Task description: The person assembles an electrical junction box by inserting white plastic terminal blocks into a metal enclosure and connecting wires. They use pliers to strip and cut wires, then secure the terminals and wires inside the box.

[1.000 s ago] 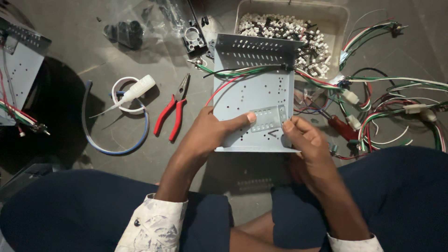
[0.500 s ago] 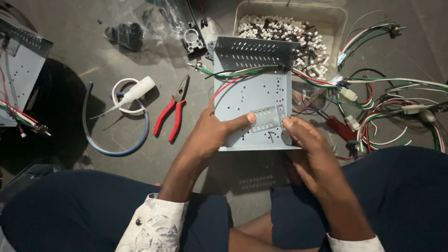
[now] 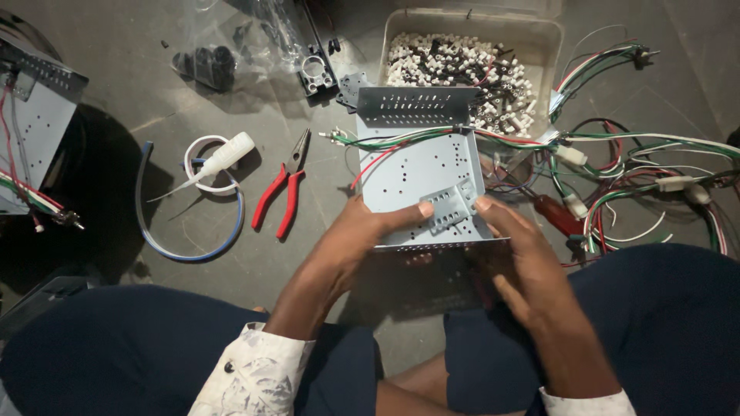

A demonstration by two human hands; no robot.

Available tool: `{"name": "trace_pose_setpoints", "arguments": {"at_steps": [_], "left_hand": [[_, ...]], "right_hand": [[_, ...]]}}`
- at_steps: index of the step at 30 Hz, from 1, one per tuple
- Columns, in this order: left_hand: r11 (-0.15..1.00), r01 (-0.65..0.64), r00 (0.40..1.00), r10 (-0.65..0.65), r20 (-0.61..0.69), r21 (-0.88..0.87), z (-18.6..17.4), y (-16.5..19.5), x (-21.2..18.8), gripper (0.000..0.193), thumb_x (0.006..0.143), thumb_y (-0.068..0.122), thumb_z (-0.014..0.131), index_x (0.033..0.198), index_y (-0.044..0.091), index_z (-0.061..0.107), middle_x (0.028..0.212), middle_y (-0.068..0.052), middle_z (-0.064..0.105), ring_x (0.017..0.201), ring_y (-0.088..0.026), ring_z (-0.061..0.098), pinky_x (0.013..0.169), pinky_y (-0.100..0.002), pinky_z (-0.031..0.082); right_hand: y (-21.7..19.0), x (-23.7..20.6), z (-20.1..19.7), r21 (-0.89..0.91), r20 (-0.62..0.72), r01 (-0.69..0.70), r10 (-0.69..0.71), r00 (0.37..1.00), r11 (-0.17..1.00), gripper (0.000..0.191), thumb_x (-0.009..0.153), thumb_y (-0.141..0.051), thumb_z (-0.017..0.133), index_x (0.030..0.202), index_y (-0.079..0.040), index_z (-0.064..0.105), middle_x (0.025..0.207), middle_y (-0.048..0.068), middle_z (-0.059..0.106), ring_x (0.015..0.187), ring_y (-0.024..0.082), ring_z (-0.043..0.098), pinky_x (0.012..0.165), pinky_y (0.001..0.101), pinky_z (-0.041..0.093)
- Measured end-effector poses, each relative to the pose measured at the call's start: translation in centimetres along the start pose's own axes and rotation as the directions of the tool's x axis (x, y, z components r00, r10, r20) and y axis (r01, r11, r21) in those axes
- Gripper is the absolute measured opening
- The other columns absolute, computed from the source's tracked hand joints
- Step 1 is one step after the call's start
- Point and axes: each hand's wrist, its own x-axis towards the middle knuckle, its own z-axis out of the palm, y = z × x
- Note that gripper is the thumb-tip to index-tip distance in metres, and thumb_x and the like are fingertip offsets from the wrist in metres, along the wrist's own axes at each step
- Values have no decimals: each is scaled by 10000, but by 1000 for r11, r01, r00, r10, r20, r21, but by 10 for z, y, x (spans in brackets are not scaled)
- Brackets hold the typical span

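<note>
On the grey concrete floor, your left hand [image 3: 351,239] and right hand [image 3: 524,258] pinch a small perforated metal bracket [image 3: 449,208] inside the open grey sheet-metal box [image 3: 420,166], mid-fitting; alignment needed.

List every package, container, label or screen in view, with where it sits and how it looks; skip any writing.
Clear plastic bag: top left on the floor, crumpled, holding dark parts.
Beige plastic tub: top centre-right, rectangular, filled with small white and dark connector pieces.
White squeeze bottle: left of the red pliers, slim with a long pointed nozzle, lying on coiled tubing.
No labels, signs or screens can be made out.
</note>
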Motion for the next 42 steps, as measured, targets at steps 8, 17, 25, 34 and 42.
{"name": "trace_pose_setpoints", "arguments": {"at_steps": [8, 17, 25, 34, 42], "left_hand": [[992, 41, 996, -32, 78, -118, 1, -15, 2, 482, 807, 129, 744, 1253, -22, 642, 1115, -124, 732, 999, -224, 696, 855, -359, 574], [984, 95, 994, -86, 66, -153, 5, -20, 6, 489, 805, 99, 753, 1266, -15, 632, 1118, -114, 734, 1002, -204, 701, 865, -337, 569], [998, 58, 998, -58, -13, -5, 7, -27, 11, 508, 800, 114, 764, 1277, 8, 624, 1107, -99, 739, 972, -184, 689, 854, -330, 548], [984, 73, 990, -52, 130, -164, 11, -26, 11, 493, 859, 73, 705, 1328, -24, 587, 1146, -113, 705, 1023, -206, 679, 880, -359, 569], [961, 107, 984, -66, 163, -254, 9, -29, 12, 556, 882, 102, 672, 1403, -4, 509, 1205, -128, 682, 1047, -230, 681, 864, -399, 585]], "right_hand": [[-9, -3, -3, -80, -94, -76, 68, 993, 994, 469, 854, -289, 690, 1260, -56, 694, 1073, 70, 732, 935, 185, 671, 786, 338, 532], [-8, 10, -21, -295, -85, 57, -85, 993, 954, 413, 921, -235, 805, 1245, -2, 703, 965, 56, 600, 739, 131, 462, 598, 279, 359], [-42, -1, -16, -790, 177, 381, -416, 892, 481, 353, 780, -237, 830, 1075, -70, 730, 882, 36, 731, 835, 122, 689, 649, 285, 540], [-39, -5, -1, -859, 175, 410, -576, 799, 308, 193, 913, -211, 746, 888, -24, 706, 829, 52, 702, 691, 143, 672, 603, 295, 513], [-31, -10, -20, -759, 123, 403, -494, 861, 512, 174, 889, -157, 743, 789, -37, 666, 704, 3, 627, 637, 60, 536, 574, 242, 415]]}}
